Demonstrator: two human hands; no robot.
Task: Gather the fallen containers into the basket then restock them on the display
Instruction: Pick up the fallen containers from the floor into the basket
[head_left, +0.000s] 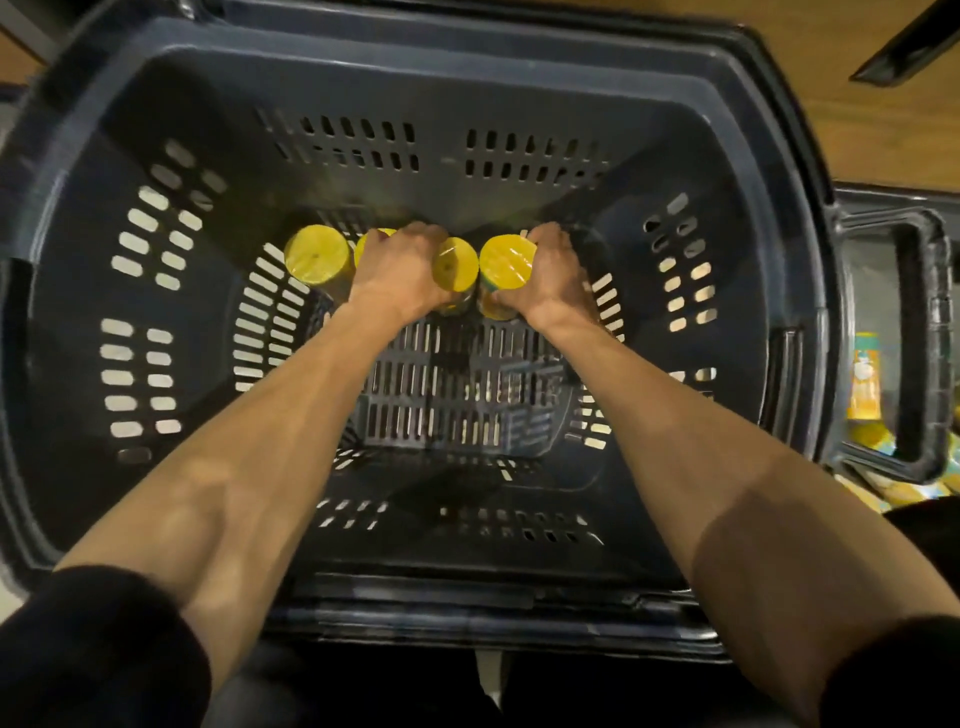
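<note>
Down in dark basket (727, 156), four yellow-lidded containers (317, 254) stand upright in row at far end. Left hand (400, 275) curls round third container (457, 267); right hand (553, 280) grips rightmost container (506, 262). Orange-labelled pack (865, 374) outside, right of basket.

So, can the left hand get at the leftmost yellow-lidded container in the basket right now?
Probably yes, once freed: the leftmost container stands upright with its lid uncovered, right beside the left hand, but that hand is gripping a neighbouring container and would have to let go first.
</note>
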